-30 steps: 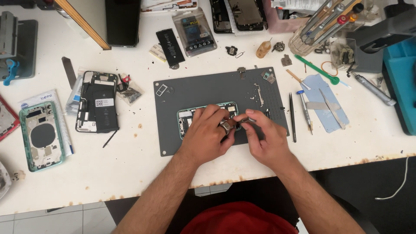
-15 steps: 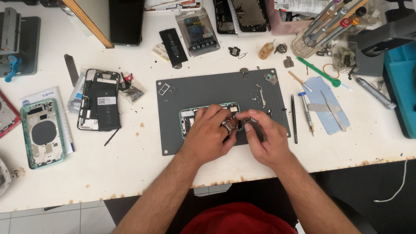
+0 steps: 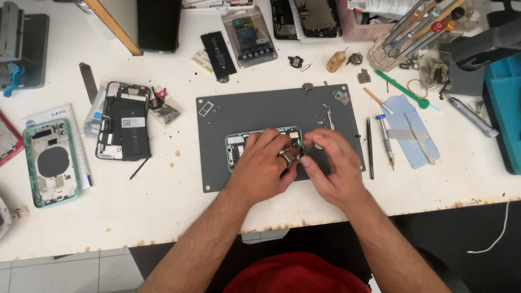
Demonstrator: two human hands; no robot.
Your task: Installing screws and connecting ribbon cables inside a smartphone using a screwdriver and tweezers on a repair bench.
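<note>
Grey rubber work mat (image 3: 255, 108) lies on the white bench (image 3: 179, 206), and both bare forearms come up from the bottom edge to meet over its lower middle. The left hand (image 3: 263, 171) rests palm down with its fingers curled over the green-framed opened phone (image 3: 237, 145), pressing on it and hiding most of it; a ring shows on one finger. The right hand (image 3: 332, 168) arches just beside it, thumb and forefinger pinched together at the phone's right end, though whether they grip a small part there is too hidden to tell. The two hands touch at the fingertips. The phone lies flat on the mat, its long axis running left to right, and only its left end and top edge peek out from under the knuckles. Off the mat to the left lie two more phone bodies, both standing lengthwise away from the person: one opened black phone (image 3: 122, 127) and one empty green rear housing (image 3: 51, 163). Right of the mat lie one pair of black tweezers (image 3: 369, 146), one blue-tipped screwdriver (image 3: 385, 142) and one metal spudger (image 3: 419, 138) on a pale blue film sheet (image 3: 404, 108).
</note>
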